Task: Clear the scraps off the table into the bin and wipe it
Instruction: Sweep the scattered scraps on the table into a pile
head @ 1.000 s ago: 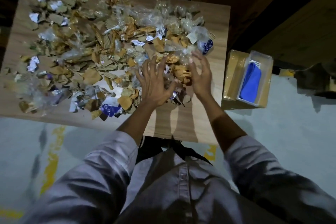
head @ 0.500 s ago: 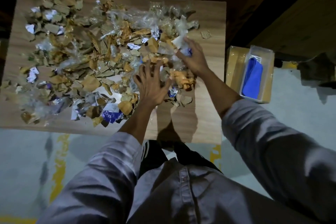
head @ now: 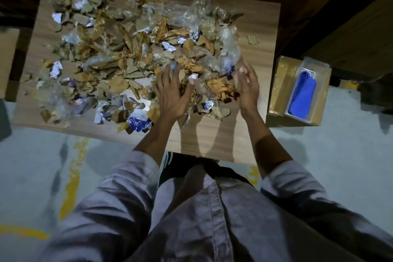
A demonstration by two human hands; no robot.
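A person is only beginning to clear: scraps [head: 119,49] are covering most of the table [head: 212,140].
From upper left to centre right, torn cardboard, foil and plastic are lying spread, and wiping is not starting yet. At lower centre the left hand [head: 172,95] is pressing flat on the heap, fingers spread. Just right of it the right hand [head: 247,88] is standing on edge, fingers straight, gripping nothing, with a small pile between them. At far right a blue cloth [head: 302,93] is sitting in a box [head: 278,83].
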